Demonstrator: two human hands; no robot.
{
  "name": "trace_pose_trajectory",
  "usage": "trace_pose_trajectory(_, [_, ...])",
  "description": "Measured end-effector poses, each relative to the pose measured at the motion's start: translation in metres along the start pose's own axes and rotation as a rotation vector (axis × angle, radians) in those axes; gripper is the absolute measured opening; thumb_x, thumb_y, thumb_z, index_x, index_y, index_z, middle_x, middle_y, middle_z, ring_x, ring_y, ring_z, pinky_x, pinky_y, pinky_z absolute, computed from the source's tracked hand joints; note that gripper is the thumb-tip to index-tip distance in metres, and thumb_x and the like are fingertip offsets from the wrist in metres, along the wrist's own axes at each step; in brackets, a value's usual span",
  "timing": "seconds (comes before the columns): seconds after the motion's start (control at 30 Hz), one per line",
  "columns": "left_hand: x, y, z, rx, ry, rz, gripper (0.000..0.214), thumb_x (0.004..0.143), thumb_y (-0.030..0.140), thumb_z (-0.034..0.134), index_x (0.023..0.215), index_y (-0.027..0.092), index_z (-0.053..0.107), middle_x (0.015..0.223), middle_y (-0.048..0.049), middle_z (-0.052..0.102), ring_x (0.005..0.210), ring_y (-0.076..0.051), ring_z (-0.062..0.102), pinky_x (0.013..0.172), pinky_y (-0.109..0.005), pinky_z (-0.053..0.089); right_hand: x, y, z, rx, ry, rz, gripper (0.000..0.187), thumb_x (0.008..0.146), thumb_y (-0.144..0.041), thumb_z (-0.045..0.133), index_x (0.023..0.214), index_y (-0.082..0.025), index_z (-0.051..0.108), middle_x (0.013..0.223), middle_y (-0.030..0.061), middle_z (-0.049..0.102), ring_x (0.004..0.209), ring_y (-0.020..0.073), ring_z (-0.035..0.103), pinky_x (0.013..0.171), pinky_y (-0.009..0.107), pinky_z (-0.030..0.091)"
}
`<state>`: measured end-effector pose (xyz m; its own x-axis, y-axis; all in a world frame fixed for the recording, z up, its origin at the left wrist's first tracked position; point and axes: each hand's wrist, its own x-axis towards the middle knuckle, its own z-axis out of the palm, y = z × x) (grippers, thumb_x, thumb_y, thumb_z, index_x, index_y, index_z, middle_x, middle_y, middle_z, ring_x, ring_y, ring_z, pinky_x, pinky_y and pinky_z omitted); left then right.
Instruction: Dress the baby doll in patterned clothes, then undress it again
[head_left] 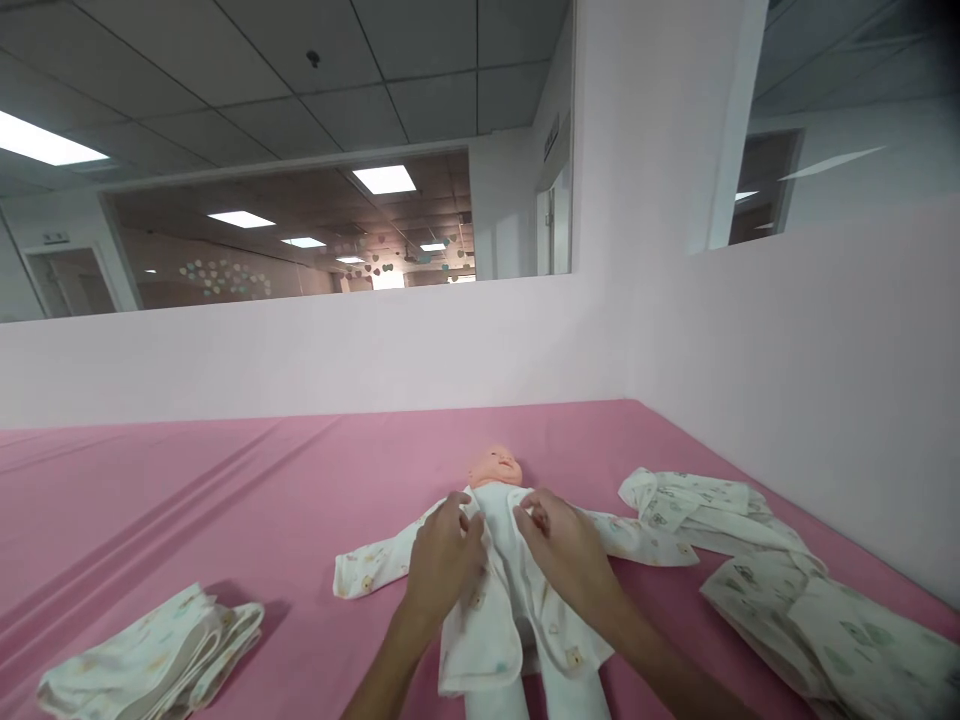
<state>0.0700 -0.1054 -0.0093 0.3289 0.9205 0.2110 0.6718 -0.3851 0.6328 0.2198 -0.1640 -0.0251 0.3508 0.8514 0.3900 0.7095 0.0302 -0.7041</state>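
Here's the white, long-sleeved fabric jacket with its small coloured print (476, 640), open down the front on the peach-coloured, smooth-headed doll (495, 468), head at twelve o'clock, sleeves stretched out just below nine and at three. Between the fronts shows a plain white cloth undergarment (496, 530), with pale fabric leggings (496, 704) running down to six. And both hands are right up at the collar! The left hand (446, 555) is over the front edge on the nine o'clock side, fingers bent; the right hand (566, 550) faces it from three, fingers curled in at the opposite edge. The two hands stand apart, the neckline between them; whether either one's fingertips are clamped on cloth, I cannot tell. The step in hand looks like settling the jacket's front about the neck, and the next move would seem to call for a light, even pinch on both edges. Further out, a folded, printed white cloth (142, 655) sits between eight and nine, crumpled white fabric with a green-grey print (787, 590) between three and four, all on a pink fabric sheet (285, 510).
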Motion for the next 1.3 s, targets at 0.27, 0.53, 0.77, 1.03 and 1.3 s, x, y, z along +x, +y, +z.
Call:
trace_pose_trajectory(0.27, [0.049, -0.029, 0.018, 0.164, -0.041, -0.113, 0.029, 0.084, 0.044, 0.04, 0.084, 0.016, 0.051, 0.094, -0.0149, 0.065, 0.09, -0.03, 0.06, 0.073, -0.036, 0.041, 0.05, 0.022, 0.04, -0.485, -0.099, -0.003, 0.023, 0.086, -0.025, 0.039, 0.089, -0.015, 0.059, 0.098, 0.0138, 0.064, 0.089, 0.0291, 0.061, 0.068, 0.034, 0.037])
trace_pose_trajectory(0.53, [0.062, -0.017, 0.014, -0.102, -0.084, -0.035, 0.01, 0.074, 0.018, 0.043, 0.067, 0.02, 0.036, 0.064, 0.0036, 0.048, 0.061, -0.01, 0.05, 0.054, -0.02, 0.035, 0.075, 0.038, 0.044, 0.056, 0.028, 0.002, 0.022, 0.082, -0.027, 0.04, 0.061, -0.022, 0.043, 0.063, 0.0016, 0.055, 0.063, 0.0187, 0.05, 0.057, 0.028, 0.03])
trace_pose_trajectory(0.77, [0.066, -0.004, 0.027, 0.058, 0.244, -0.02, 0.013, 0.083, 0.015, 0.035, 0.076, 0.02, 0.046, 0.087, -0.0035, 0.058, 0.083, -0.018, 0.052, 0.071, -0.029, 0.036, 0.087, 0.041, 0.061, 0.375, 0.079, -0.028, 0.028, 0.085, -0.042, 0.038, 0.071, -0.021, 0.048, 0.067, -0.0004, 0.052, 0.065, 0.0174, 0.05, 0.06, 0.026, 0.039])
trace_pose_trajectory(1.03, [0.066, -0.02, 0.045, -0.011, 0.235, 0.184, 0.023, 0.086, 0.02, 0.038, 0.09, 0.021, 0.061, 0.095, -0.0028, 0.066, 0.088, -0.018, 0.058, 0.076, -0.028, 0.039, 0.071, 0.052, 0.066, 0.603, 0.073, -0.017, 0.032, 0.084, -0.049, 0.048, 0.074, -0.02, 0.057, 0.071, 0.0003, 0.057, 0.07, 0.0185, 0.052, 0.066, 0.027, 0.042])
trace_pose_trajectory(1.3, [0.073, -0.028, 0.049, -0.027, 0.165, 0.302, 0.031, 0.087, 0.021, 0.039, 0.102, 0.024, 0.067, 0.102, -0.0017, 0.069, 0.095, -0.018, 0.06, 0.082, -0.029, 0.04, 0.067, 0.044, 0.06, 0.628, 0.074, -0.019, 0.03, 0.083, -0.045, 0.051, 0.075, -0.018, 0.062, 0.07, 0.001, 0.059, 0.07, 0.0186, 0.052, 0.064, 0.027, 0.041])
